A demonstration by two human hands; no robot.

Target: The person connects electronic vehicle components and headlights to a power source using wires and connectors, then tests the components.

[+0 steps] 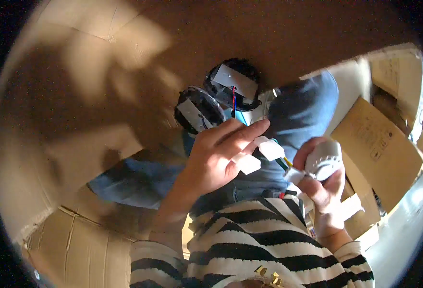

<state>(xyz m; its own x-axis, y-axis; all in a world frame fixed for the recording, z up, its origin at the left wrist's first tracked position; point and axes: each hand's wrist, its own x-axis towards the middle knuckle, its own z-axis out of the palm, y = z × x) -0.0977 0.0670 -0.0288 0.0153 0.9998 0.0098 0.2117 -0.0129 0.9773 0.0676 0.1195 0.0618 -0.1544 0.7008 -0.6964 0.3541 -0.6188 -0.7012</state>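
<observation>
My right hand [319,189], closed, grips a white round plastic part [325,158] with a ridged rim. Beside its thumb a small white block [294,175] sits at the end of green and yellow wires [283,163]. Thumb and fingers of my left hand [216,156] are closed on a white tag [246,162]. A second white tag [270,148] lies by its fingertips, along the wires. Just beyond that hand are two round black parts, one farther [233,84] and one nearer [199,110], each bearing a white label. Red and blue wires run from the farther one toward my left hand.
A large brown cardboard surface [139,57] spreads ahead and to the left. My knees in blue jeans [302,103] are under the work. Cardboard boxes [377,149] stand at the right, and more cardboard [77,245] is at the lower left.
</observation>
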